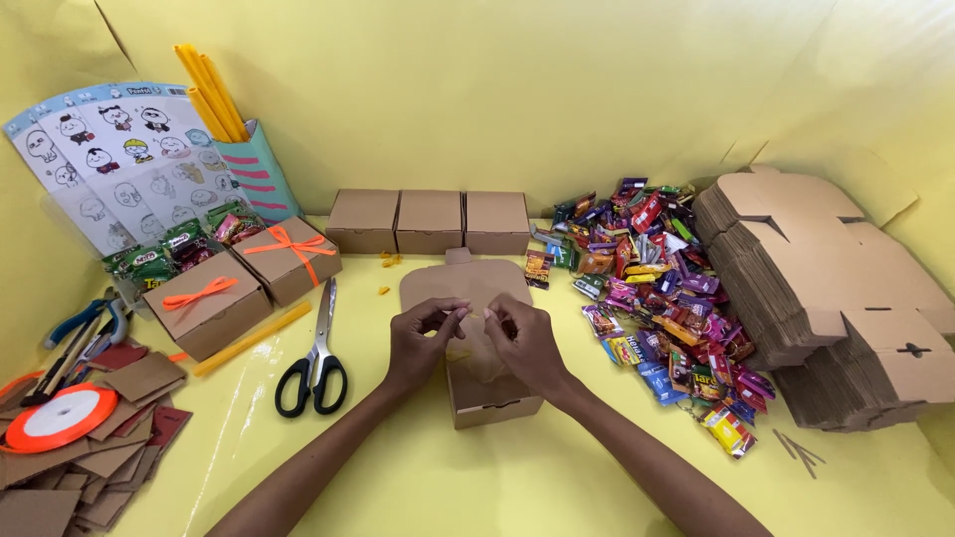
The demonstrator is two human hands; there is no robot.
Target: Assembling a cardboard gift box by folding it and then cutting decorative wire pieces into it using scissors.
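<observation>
Surface: yellow paper covers the table [517, 477] and runs up the wall behind your hands.
Thing in hand: an open kraft box [489, 390] sits directly under your two hands, its lid flap [463, 283] laid back away from you.
Left hand: your left hand [423, 343] hovers over the box's left edge, thumb and forefinger pinched together on something small and yellowish; what it is I cannot tell.
Right hand: your right hand [529, 343] mirrors it over the right edge, fingertips closed on the same small bit, knuckles up.
Pose: both forearms come in from the near edge and converge, wrists bent down, fingertips almost touching above the box's mouth.
Doing it well: keep both pinches close together and low over the opening, so the piece stays taut and nothing drops outside the box.
Left of your hands: black-handled scissors [316, 363], a loose yellow strip [251, 339], two closed boxes tied with orange bows [244, 283], and an orange ribbon spool [62, 418].
Right of your hands: a heap of wrapped sweets [657, 298], then a stack of flat box blanks [826, 288].
Beyond your hands: three closed boxes [430, 221] in a row.
</observation>
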